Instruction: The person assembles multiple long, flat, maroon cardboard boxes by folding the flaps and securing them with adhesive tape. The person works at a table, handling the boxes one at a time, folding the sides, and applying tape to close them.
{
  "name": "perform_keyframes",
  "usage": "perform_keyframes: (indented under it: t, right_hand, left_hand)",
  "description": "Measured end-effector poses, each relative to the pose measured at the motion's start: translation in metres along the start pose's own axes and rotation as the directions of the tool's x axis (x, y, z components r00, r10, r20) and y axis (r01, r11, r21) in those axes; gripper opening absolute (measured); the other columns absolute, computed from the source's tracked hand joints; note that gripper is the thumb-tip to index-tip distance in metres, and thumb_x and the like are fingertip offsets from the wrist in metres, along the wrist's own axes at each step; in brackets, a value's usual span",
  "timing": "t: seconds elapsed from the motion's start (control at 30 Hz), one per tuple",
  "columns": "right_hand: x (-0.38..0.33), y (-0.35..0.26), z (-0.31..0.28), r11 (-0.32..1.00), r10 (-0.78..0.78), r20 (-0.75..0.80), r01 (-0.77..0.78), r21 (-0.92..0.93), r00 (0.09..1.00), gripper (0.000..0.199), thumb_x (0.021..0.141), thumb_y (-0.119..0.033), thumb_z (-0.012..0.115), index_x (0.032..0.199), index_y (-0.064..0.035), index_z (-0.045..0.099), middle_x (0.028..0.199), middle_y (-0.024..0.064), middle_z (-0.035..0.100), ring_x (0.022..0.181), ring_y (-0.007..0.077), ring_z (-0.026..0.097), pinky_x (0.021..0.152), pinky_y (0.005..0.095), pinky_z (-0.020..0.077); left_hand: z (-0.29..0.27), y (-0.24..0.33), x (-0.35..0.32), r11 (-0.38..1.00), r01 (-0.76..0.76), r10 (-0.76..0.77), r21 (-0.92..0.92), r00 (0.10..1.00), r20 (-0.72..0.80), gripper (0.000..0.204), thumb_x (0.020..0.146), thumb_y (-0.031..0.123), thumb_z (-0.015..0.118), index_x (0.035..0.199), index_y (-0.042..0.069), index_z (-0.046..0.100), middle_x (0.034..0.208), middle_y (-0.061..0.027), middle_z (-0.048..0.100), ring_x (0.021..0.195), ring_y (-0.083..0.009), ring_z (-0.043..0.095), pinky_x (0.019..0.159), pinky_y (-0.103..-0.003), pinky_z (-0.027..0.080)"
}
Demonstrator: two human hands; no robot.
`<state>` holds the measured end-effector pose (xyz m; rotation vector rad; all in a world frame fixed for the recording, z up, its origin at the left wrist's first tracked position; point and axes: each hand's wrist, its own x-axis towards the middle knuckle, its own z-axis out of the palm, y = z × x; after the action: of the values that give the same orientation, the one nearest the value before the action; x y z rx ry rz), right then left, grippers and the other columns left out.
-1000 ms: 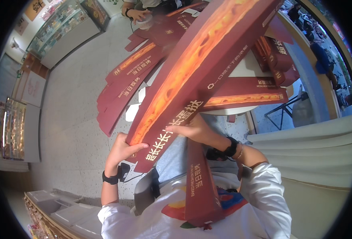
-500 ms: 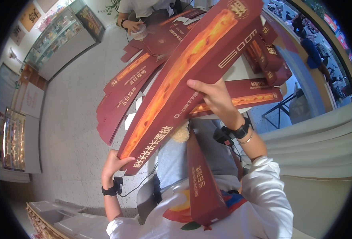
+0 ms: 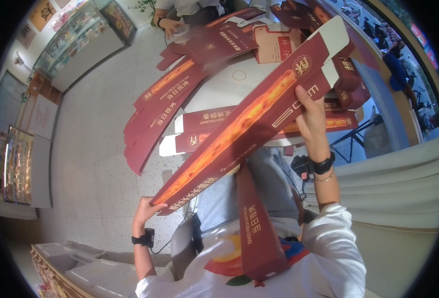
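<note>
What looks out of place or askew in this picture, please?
A long box is at the person's lap, in front of the shirt, off the table, so it looks odd. At left, flat boxes stick out past the table's edge, which seems unsteady. I see nothing spilled.

Long maroon pastry carton, aslant and open-ended
It runs from lower left to upper right of the frame, golden pastry printed lengthwise, white flaps unfolded at the upper-right end.
</note>
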<state>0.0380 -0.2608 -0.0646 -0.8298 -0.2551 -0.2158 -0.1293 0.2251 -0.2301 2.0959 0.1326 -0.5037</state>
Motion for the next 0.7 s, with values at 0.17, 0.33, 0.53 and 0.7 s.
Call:
perform_keyframes:
  t: [0.17, 0.33, 0.53, 0.7]
  right_hand:
    - [-0.017, 0.030, 0.020, 0.997, -0.001, -0.016, 0.000, -0.075, 1.000, 0.033, 0.086, 0.004, 0.065, 0.118, -0.0008, 0.056, 0.111, 0.0078, 0.064, 0.101, 0.0158, 0.063, 0.088, 0.0303, 0.0534]
    - [-0.044, 0.043, 0.059, 0.921, 0.265, 0.153, -0.203, -0.333, 0.952, 0.034, 0.082, -0.002, 0.070, 0.113, 0.0010, 0.058, 0.104, 0.0063, 0.065, 0.093, 0.0115, 0.062, 0.080, 0.0266, 0.0518]
    - [-0.065, 0.066, 0.112, 0.833, 0.281, 0.424, 0.000, -0.553, 0.861, 0.078, 0.066, -0.021, 0.087, 0.129, 0.0010, 0.047, 0.106, 0.0086, 0.064, 0.097, 0.0119, 0.061, 0.085, 0.0277, 0.0497]
    - [-0.063, 0.076, 0.092, 0.837, 0.032, 0.552, 0.279, -0.470, 0.833, 0.103, 0.067, -0.024, 0.087, 0.145, -0.0041, 0.023, 0.131, 0.0170, 0.044, 0.117, 0.0252, 0.051, 0.092, 0.0347, 0.0472]
  left_hand:
    - [-0.005, 0.019, 0.016, 0.958, -0.013, -0.026, 0.286, 0.991, 0.131, 0.060, 0.065, 0.025, 0.085, 0.115, -0.001, 0.064, 0.097, -0.0150, 0.071, 0.088, -0.0210, 0.068, 0.080, -0.033, 0.052]
    - [0.007, 0.146, 0.003, 0.905, -0.396, 0.401, 0.154, 0.916, -0.001, 0.109, 0.060, 0.034, 0.088, 0.147, 0.004, 0.029, 0.133, -0.0200, 0.054, 0.126, -0.0303, 0.050, 0.105, -0.042, 0.039]
    - [0.040, 0.241, 0.005, 0.596, -0.680, 0.793, 0.426, 0.419, -0.442, 0.140, 0.053, 0.040, 0.093, 0.151, 0.009, -0.002, 0.143, -0.0213, 0.036, 0.127, -0.0326, 0.046, 0.100, -0.045, 0.043]
    - [0.039, 0.270, 0.016, 0.452, -0.805, 0.880, 0.384, 0.333, -0.337, 0.124, 0.054, 0.036, 0.092, 0.149, 0.009, 0.018, 0.134, -0.0226, 0.042, 0.116, -0.0353, 0.051, 0.096, -0.046, 0.045]
